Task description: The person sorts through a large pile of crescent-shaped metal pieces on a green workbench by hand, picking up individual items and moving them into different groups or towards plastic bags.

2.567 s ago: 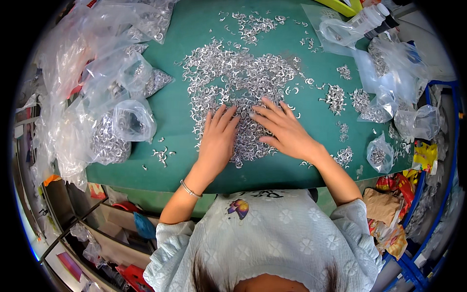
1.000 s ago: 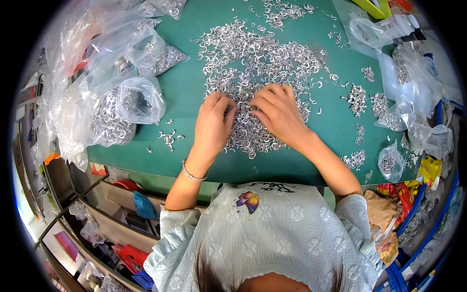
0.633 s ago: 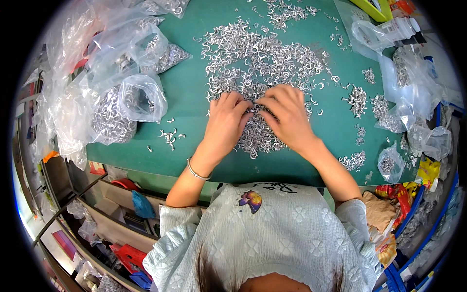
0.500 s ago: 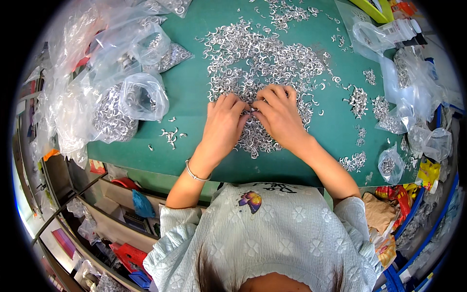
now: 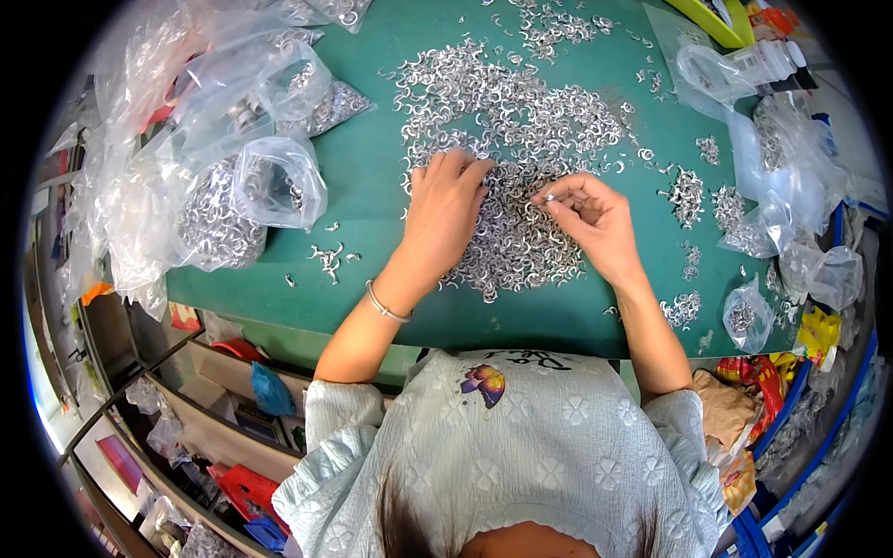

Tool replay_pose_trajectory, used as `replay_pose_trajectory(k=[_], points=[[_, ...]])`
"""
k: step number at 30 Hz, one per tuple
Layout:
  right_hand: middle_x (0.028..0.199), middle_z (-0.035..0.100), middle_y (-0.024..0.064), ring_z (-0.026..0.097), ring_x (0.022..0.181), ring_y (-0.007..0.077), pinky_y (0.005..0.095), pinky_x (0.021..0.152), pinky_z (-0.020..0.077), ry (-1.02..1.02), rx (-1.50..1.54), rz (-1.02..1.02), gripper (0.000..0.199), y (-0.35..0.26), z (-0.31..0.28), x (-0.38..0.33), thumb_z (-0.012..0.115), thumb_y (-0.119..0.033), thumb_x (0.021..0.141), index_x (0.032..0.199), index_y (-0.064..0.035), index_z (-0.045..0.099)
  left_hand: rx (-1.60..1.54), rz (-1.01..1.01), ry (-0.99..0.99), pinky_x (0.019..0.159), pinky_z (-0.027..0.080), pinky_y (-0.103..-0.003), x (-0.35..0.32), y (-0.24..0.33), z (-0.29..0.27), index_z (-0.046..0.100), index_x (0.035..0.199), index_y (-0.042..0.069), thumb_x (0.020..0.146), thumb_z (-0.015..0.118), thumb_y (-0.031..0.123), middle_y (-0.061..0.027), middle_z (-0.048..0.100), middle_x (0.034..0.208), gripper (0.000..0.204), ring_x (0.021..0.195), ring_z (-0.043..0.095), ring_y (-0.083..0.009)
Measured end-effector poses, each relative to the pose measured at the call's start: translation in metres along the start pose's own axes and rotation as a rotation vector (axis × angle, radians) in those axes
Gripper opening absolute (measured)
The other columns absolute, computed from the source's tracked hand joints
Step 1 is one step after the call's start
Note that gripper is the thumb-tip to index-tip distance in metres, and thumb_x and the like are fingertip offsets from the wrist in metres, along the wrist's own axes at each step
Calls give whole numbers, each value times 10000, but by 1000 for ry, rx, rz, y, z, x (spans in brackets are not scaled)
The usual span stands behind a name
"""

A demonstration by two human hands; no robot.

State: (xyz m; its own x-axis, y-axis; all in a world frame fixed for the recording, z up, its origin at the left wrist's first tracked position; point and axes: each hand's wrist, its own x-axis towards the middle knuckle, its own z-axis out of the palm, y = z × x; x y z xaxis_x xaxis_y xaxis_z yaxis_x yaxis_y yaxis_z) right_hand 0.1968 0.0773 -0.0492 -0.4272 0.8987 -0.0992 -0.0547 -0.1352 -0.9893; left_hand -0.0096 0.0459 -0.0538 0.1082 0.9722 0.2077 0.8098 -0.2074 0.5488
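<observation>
A wide heap of small silver curved metal pieces (image 5: 521,246) lies in front of me on the green tabletop (image 5: 372,186). My left hand (image 5: 442,209) rests over the heap's left side, palm down, with thumb and index finger apart; its other fingertips are partly hidden. At the heap's right edge my right hand (image 5: 595,223) is closed in a pinch. Between its thumb and index finger sticks out a small silver metal piece (image 5: 550,197), held just above the others.
Clear plastic bags (image 5: 219,219) filled with similar pieces crowd the left side. Small separate piles (image 5: 686,195) sit to the right, beside more plastic bags (image 5: 747,316) and a translucent bottle (image 5: 767,60). Shelving (image 5: 223,400) with assorted items stands below the table at left.
My hands were together over the middle of the heap and have moved apart. The right has gone right with a small metal piece; the left has shifted slightly away from me.
</observation>
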Motion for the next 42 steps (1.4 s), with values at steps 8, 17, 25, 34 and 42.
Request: replay_pose_trajectory(k=[8, 17, 25, 34, 42], points=[[880, 705, 57, 573, 655, 103, 271, 611, 447, 127, -413, -144, 197, 0, -6, 1, 600, 15, 888, 1076, -35, 628, -36, 13, -18, 777, 416, -390, 7, -9, 4, 620, 923, 26, 763, 697, 12, -93, 550, 919, 178, 904, 558, -295], [773, 545, 109, 553, 668, 249, 342, 625, 442, -9, -589, -267, 227, -6, 28, 13, 558, 70, 830, 1011, -15, 666, -252, 29, 161, 704, 477, -360, 8, -14, -2, 611, 874, -7, 788, 690, -13, -115, 615, 897, 117, 844, 618, -290], [875, 530, 80, 551, 808, 278, 387, 678, 450, 2, -1054, -490, 112, 11, 37, 22, 686, -57, 795, 893, -28, 640, -1230, -514, 42, 652, 470, -213, -6, -10, -22, 621, 991, -17, 949, 578, 74, -84, 685, 888, 109, 741, 622, -112], [861, 577, 33, 542, 744, 127, 274, 654, 431, -49, -300, -136, 73, -15, 27, 1, 676, -21, 831, 902, -17, 657, -1555, -638, -130, 755, 537, -259, -35, 3, -16, 591, 1208, -42, 928, 599, 36, -105, 676, 997, 292, 841, 645, -144], [882, 571, 79, 564, 792, 164, 274, 689, 459, -94, -382, -337, 103, -32, 28, -20, 674, 30, 808, 904, -3, 661, -1669, -659, -190, 926, 546, -313, -39, 30, -26, 550, 1242, -78, 936, 575, 21, -165, 649, 1141, 322, 1045, 649, -210]])
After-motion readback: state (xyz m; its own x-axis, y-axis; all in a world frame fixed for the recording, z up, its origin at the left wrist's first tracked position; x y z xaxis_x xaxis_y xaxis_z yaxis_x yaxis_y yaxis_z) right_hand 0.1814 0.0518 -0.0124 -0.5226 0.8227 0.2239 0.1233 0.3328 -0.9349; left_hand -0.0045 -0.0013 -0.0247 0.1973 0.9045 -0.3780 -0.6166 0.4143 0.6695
